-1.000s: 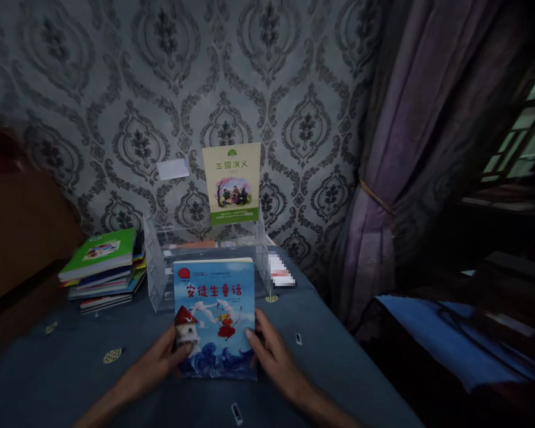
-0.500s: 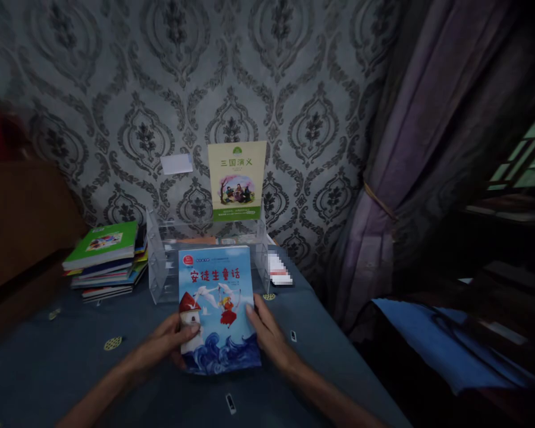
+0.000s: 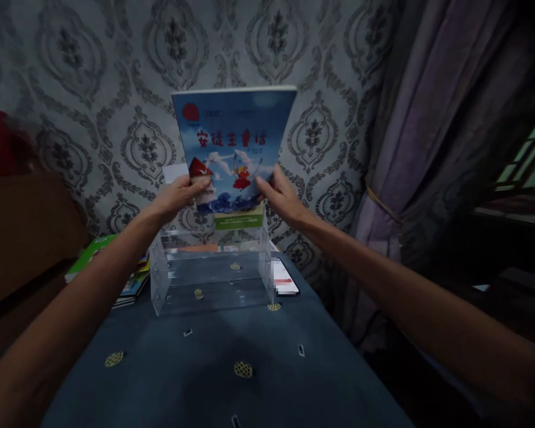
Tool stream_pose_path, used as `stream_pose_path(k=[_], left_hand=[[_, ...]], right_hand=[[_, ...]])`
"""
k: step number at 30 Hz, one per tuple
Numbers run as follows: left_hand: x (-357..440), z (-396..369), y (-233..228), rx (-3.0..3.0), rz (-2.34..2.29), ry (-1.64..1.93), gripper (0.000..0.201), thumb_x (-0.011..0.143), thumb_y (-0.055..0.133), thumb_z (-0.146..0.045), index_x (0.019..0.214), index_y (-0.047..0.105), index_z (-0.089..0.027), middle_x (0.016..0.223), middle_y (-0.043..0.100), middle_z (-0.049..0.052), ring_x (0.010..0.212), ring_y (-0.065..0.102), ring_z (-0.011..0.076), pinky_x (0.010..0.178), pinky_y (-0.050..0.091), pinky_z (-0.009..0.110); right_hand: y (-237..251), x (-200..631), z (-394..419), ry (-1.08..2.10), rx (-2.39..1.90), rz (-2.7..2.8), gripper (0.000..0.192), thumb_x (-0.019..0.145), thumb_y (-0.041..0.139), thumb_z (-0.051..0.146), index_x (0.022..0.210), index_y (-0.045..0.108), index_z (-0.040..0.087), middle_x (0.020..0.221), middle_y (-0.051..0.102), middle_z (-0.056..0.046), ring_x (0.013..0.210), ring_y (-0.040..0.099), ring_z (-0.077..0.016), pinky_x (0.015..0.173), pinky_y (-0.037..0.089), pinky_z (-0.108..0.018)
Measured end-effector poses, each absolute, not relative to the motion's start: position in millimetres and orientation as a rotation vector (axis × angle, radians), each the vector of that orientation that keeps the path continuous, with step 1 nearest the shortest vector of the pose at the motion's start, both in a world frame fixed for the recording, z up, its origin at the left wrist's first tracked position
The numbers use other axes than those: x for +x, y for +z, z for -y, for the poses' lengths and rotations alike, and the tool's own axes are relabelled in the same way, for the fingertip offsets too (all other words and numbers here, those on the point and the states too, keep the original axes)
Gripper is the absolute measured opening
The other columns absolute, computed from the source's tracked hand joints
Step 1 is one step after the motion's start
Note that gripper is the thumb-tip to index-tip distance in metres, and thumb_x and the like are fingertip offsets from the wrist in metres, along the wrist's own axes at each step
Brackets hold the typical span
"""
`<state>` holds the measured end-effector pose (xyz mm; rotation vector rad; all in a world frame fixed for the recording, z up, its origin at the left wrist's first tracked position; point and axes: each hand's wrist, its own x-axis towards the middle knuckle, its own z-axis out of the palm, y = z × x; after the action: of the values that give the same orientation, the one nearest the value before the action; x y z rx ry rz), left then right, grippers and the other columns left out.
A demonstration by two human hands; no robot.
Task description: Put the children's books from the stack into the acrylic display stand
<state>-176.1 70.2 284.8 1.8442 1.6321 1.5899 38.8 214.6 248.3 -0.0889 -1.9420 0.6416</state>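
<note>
A blue picture-covered book [image 3: 236, 119] is held up in front of the wall, its cover facing me and its top edge tilted toward me. My left hand [image 3: 185, 191] grips its lower left edge, thumb on the cover. On the lower right edge, my right hand [image 3: 283, 193] grips it the same way. Below it stands a clear acrylic rack [image 3: 211, 273] with stepped tiers. Behind the blue book, only the green lower strip of another book [image 3: 238, 221] shows at the rack's back tier.
To the left, a stack of books [image 3: 87, 261] is partly hidden by my left arm. A phone [image 3: 286, 276] lies right of the rack on the dark blue tablecloth [image 3: 160, 380]. Patterned wallpaper [image 3: 147, 148] rises behind, and a tied purple curtain [image 3: 378, 238] hangs at right.
Both hands have raised the blue book from low in front of the rack to above it, farther forward. It now covers most of the green-edged book, and the rack's front tiers are uncovered.
</note>
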Motion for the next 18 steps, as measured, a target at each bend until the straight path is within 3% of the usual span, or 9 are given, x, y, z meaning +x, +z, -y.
stream_pose_path(k=[5,11,18], left_hand=[[-187.1,-102.6,292.3,1.852,-1.591,1.672,0.033,0.083,0.067,-0.048,0.089,0.066,-0.016,0.075,0.062,0.002,0.064,0.056,0.0120,0.048,0.035,0.019],[-196.9,-125.3,273.5,1.793,-1.479,1.673,0.033,0.085,0.067,-0.046,0.097,0.065,-0.015,0.080,0.063,0.002,0.064,0.057,0.0111,0.044,0.037,0.015],[-200.0,-142.1,262.2,1.723,-1.356,1.706,0.035,0.085,0.071,-0.046,0.101,0.067,-0.015,0.087,0.065,0.004,0.068,0.061,0.0123,0.049,0.050,0.017]], right_hand=[[266.4,27.0,-244.7,0.547,-0.073,1.936,0.054,0.090,0.047,0.072,0.121,0.048,0.028,0.108,0.061,-0.005,0.090,0.061,-0.0198,0.066,0.059,-0.033],[257.7,19.2,-258.1,0.582,-0.049,1.942,0.059,0.087,0.049,0.076,0.117,0.050,0.025,0.112,0.063,-0.008,0.095,0.061,-0.0220,0.068,0.058,-0.034],[250.2,17.7,-267.8,0.682,-0.149,1.945,0.053,0.085,0.055,0.073,0.107,0.053,0.025,0.099,0.061,-0.006,0.085,0.059,-0.0209,0.068,0.056,-0.036]])
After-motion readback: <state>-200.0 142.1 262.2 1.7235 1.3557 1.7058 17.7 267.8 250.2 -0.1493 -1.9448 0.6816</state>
